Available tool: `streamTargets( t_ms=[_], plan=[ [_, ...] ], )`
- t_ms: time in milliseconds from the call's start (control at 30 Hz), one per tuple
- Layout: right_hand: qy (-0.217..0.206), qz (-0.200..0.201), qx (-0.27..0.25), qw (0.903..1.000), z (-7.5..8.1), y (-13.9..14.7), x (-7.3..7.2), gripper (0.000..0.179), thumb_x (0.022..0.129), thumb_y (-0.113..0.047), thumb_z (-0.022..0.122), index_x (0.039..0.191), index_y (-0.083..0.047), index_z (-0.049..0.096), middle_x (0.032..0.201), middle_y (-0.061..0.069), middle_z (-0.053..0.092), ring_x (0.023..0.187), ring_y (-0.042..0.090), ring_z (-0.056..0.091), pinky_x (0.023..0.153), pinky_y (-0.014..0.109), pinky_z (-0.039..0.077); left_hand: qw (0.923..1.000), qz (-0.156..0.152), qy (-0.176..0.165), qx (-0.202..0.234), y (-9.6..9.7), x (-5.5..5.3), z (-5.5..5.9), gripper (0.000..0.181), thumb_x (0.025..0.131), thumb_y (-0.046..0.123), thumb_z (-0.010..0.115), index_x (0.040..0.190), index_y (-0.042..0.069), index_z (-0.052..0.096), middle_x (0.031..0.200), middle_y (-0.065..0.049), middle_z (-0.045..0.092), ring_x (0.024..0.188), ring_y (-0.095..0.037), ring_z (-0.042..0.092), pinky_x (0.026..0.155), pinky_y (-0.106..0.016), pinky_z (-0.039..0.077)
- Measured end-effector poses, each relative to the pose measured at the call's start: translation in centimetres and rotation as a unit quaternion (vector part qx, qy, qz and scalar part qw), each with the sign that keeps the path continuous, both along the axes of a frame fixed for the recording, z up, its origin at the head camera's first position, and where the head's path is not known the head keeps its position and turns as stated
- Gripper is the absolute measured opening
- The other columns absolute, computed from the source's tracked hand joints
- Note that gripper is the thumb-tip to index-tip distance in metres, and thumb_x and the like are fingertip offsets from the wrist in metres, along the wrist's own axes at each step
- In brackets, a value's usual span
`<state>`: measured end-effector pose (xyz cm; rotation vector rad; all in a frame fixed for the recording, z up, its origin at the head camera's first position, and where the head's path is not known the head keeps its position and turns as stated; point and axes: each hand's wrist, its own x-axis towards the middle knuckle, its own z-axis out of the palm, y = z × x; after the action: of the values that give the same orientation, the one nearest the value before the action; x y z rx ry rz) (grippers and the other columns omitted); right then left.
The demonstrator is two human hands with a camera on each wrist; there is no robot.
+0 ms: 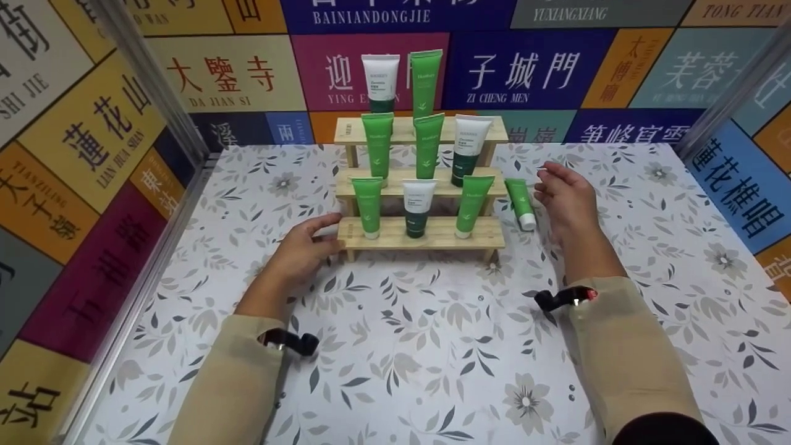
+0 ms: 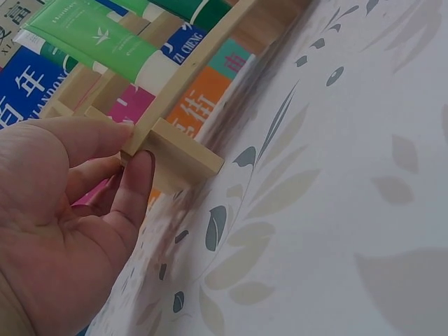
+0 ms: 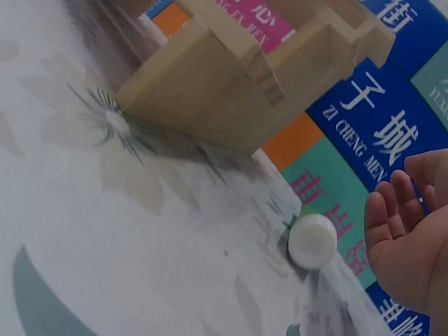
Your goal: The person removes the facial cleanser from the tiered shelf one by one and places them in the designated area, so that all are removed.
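A three-tier wooden display rack (image 1: 395,241) carries upright squeeze tubes on every step. Some tubes are green, like the green tube (image 1: 426,145) on the middle step. Others are white and dark green, like the white-and-green tube (image 1: 418,204) in the bottom row. My left hand (image 1: 306,244) pinches the left end of the bottom step, thumb and fingers on either side of the board in the left wrist view. My right hand (image 1: 568,201) hovers at the right with loosely bent fingers, holding nothing. Beside it a green tube (image 1: 520,201) lies on the cloth, its white cap (image 3: 313,241) facing the right wrist camera.
A white tablecloth (image 1: 395,346) with grey leaves and flowers covers the table. Panels of coloured signs (image 1: 235,74) with Chinese lettering enclose the back and both sides. A black round object (image 1: 664,429) shows at the bottom right edge.
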<state>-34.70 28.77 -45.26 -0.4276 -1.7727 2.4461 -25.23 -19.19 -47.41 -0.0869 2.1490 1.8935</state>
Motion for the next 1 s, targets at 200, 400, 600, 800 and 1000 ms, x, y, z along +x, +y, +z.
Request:
streamTargets(
  t_ms=[200, 400, 600, 800, 1000],
  plan=[
    [0.070, 0.013, -0.026, 0.9971, 2.6, -2.6, 1.3, 0.026, 0.100, -0.011, 0.075, 0.125, -0.010, 0.070, 0.115, 0.005, 0.066, 0.097, 0.019, 0.065, 0.083, 0.024, 0.060, 1.0000, 0.004, -0.006, 0.000, 0.0, -0.1, 0.2, 0.066, 0.097, 0.006, 0.073, 0.159, 0.017, 0.052, 0.150, -0.012, 0.064, 0.133, -0.025, 0.066, 0.103, -0.034, 0.057],
    [0.143, 0.040, -0.056, 0.9873, 5.2, -5.2, 3.4, 0.019, 0.100, -0.005, 0.073, 0.118, -0.004, 0.070, 0.102, 0.006, 0.067, 0.090, 0.019, 0.064, 0.077, 0.026, 0.060, 0.9995, -0.007, 0.007, -0.030, -0.1, -0.1, 0.3, 0.065, 0.098, 0.008, 0.072, 0.159, 0.016, 0.051, 0.150, -0.014, 0.064, 0.129, -0.024, 0.067, 0.098, -0.031, 0.057],
    [0.186, 0.064, -0.062, 0.9784, 7.8, -6.7, 4.5, 0.013, 0.100, 0.001, 0.070, 0.113, 0.001, 0.071, 0.096, 0.006, 0.070, 0.086, 0.020, 0.065, 0.075, 0.027, 0.060, 0.9995, -0.003, -0.002, -0.032, -0.5, -0.1, 0.3, 0.066, 0.098, 0.010, 0.072, 0.160, 0.018, 0.051, 0.149, -0.011, 0.066, 0.128, -0.024, 0.068, 0.100, -0.034, 0.058],
    [0.216, 0.094, -0.004, 0.9719, 11.4, -7.8, 4.5, 0.012, 0.099, 0.000, 0.072, 0.110, 0.002, 0.071, 0.092, 0.008, 0.071, 0.083, 0.021, 0.066, 0.073, 0.028, 0.060, 0.9996, 0.000, -0.005, -0.027, -0.4, -0.2, 0.4, 0.065, 0.098, 0.010, 0.072, 0.159, 0.017, 0.052, 0.149, -0.011, 0.066, 0.129, -0.024, 0.068, 0.100, -0.035, 0.057],
    [0.225, 0.121, 0.048, 0.9656, 14.9, -9.1, 4.2, 0.014, 0.096, -0.002, 0.076, 0.110, 0.002, 0.073, 0.091, 0.008, 0.071, 0.080, 0.020, 0.067, 0.071, 0.027, 0.061, 0.9990, -0.005, 0.002, -0.045, 0.0, -0.1, 0.4, 0.064, 0.097, 0.010, 0.073, 0.158, 0.018, 0.054, 0.155, -0.010, 0.060, 0.129, -0.024, 0.066, 0.099, -0.036, 0.058]
  ],
)
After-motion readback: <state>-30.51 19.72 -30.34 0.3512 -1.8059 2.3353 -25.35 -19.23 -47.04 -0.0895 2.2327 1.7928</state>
